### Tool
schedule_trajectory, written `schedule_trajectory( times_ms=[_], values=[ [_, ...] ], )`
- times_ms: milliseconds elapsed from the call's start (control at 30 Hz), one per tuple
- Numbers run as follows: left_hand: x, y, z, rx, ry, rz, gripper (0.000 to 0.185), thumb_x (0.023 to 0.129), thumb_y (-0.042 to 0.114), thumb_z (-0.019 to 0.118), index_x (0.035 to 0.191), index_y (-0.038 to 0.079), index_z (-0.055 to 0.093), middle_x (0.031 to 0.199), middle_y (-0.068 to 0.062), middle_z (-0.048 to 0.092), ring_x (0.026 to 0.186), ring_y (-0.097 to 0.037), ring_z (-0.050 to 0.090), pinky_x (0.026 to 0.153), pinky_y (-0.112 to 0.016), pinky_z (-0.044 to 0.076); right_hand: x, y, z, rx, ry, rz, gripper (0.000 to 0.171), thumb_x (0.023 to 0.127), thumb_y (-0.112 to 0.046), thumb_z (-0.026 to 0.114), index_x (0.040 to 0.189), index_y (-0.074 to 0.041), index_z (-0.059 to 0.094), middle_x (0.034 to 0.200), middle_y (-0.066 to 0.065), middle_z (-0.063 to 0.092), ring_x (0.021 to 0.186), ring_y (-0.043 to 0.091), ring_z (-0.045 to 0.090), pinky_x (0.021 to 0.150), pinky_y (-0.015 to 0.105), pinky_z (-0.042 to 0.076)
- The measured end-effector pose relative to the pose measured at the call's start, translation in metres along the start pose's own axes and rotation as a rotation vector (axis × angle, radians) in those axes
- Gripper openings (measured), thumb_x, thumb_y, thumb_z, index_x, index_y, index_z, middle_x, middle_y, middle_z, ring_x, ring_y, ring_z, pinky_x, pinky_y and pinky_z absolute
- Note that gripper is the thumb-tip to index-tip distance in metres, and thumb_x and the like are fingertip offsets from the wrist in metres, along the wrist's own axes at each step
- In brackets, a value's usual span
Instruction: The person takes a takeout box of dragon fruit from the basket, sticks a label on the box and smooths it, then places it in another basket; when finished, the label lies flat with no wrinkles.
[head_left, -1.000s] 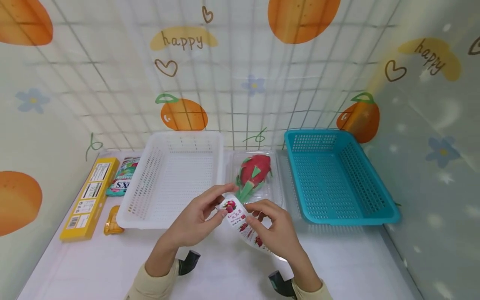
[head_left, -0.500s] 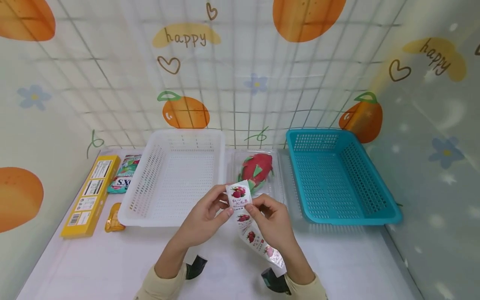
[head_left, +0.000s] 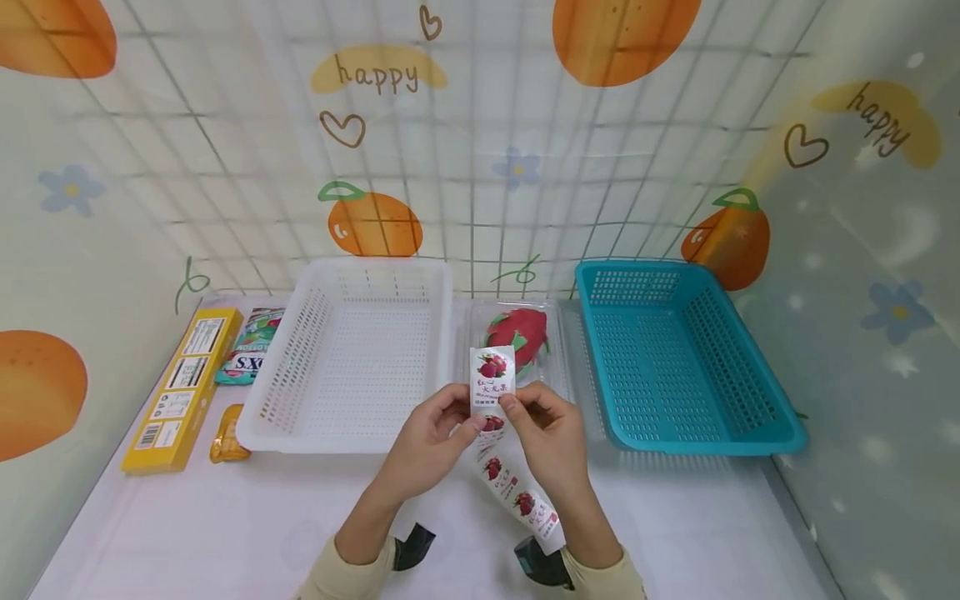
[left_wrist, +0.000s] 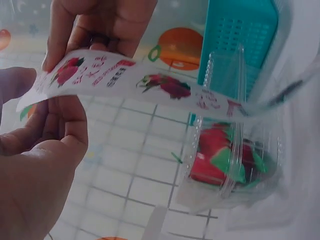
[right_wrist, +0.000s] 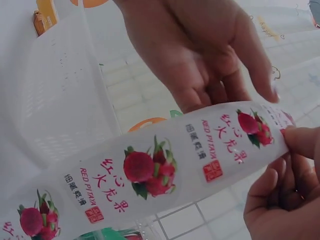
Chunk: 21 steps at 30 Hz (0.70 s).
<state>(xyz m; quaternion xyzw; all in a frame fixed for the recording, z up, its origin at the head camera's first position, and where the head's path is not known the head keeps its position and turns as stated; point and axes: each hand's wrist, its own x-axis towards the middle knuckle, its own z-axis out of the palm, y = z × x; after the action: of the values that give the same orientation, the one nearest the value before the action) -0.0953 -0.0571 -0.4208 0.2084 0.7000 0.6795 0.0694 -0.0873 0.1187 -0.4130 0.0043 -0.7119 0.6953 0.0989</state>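
While both hands pinch the top of the sticker strip, left hand and right hand sit side by side just in front of the clear box with the dragon fruit. The strip runs lengthwise from the fingers back toward the right wrist, top label upright. Neither hand's really closer; the box is straight ahead on the desk.

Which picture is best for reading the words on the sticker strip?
The right wrist view: the sticker strip fills the frame, so "RED PITAYA" and the dragon fruit pictures are sharp. The left wrist view shows the strip blurrier and slanted. The head view shows it small, pinched between both hands.
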Motion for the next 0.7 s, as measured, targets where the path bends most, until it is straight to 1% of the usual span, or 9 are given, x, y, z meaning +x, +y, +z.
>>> schedule_trajectory(
  times_ms=[133,233,300,433,500,600,700],
  values=[
    [0.005,-0.003,0.009,-0.01,0.044,0.001,0.035,0.098,0.005,0.066,0.131,-0.004,0.057,0.124,-0.02,0.061,0.106,-0.019,0.06,0.092,-0.018,0.055,0.0,0.002,0.001,0.022,0.013,-0.024,0.007,0.092,-0.009,0.075,0.092,-0.001,0.076,0.083,0.0,0.069,0.076,0.016,0.059,0.067,0.023,0.053],
    [0.008,-0.005,0.015,-0.008,0.094,-0.021,0.035,0.098,0.005,0.066,0.131,-0.003,0.057,0.124,-0.018,0.063,0.106,-0.018,0.062,0.092,-0.021,0.057,0.001,0.005,0.001,0.02,0.011,-0.046,0.006,0.091,-0.006,0.076,0.092,-0.001,0.077,0.081,0.0,0.068,0.075,0.014,0.058,0.066,0.022,0.052],
    [0.01,-0.005,0.018,0.0,0.129,-0.034,0.034,0.098,0.004,0.066,0.13,-0.003,0.059,0.12,-0.019,0.064,0.101,-0.019,0.063,0.088,-0.021,0.058,0.001,0.006,0.0,-0.003,0.019,-0.058,0.006,0.091,-0.006,0.076,0.095,-0.002,0.078,0.083,0.001,0.069,0.077,0.013,0.059,0.068,0.02,0.052],
    [0.012,-0.003,0.021,0.008,0.191,-0.071,0.035,0.098,0.004,0.066,0.131,-0.002,0.059,0.116,-0.019,0.065,0.096,-0.02,0.063,0.083,-0.022,0.06,0.0,0.005,-0.005,-0.053,0.083,-0.12,0.01,0.091,-0.005,0.075,0.1,-0.004,0.08,0.088,0.006,0.07,0.08,0.011,0.06,0.072,0.017,0.053],
    [0.013,-0.003,0.021,0.015,0.215,-0.087,0.037,0.097,0.005,0.066,0.133,-0.001,0.058,0.115,-0.019,0.066,0.096,-0.02,0.064,0.082,-0.022,0.06,0.0,0.004,-0.007,-0.072,0.121,-0.163,0.011,0.09,-0.003,0.075,0.1,-0.004,0.081,0.088,0.008,0.071,0.079,0.011,0.06,0.07,0.016,0.053],
    [0.014,-0.004,0.021,0.017,0.229,-0.093,0.037,0.098,0.005,0.066,0.133,-0.001,0.058,0.115,-0.019,0.066,0.096,-0.019,0.064,0.082,-0.022,0.06,-0.002,0.001,-0.008,-0.115,0.142,-0.23,0.01,0.088,-0.003,0.078,0.097,-0.005,0.082,0.084,0.007,0.072,0.076,0.011,0.059,0.066,0.018,0.053],
    [0.014,-0.005,0.021,0.015,0.219,-0.086,0.036,0.098,0.004,0.066,0.133,-0.002,0.058,0.115,-0.019,0.066,0.095,-0.019,0.063,0.082,-0.022,0.06,-0.004,-0.001,-0.007,-0.186,0.138,-0.26,0.01,0.086,-0.007,0.081,0.096,-0.009,0.083,0.081,0.001,0.073,0.073,0.01,0.06,0.063,0.02,0.053]
  ],
)
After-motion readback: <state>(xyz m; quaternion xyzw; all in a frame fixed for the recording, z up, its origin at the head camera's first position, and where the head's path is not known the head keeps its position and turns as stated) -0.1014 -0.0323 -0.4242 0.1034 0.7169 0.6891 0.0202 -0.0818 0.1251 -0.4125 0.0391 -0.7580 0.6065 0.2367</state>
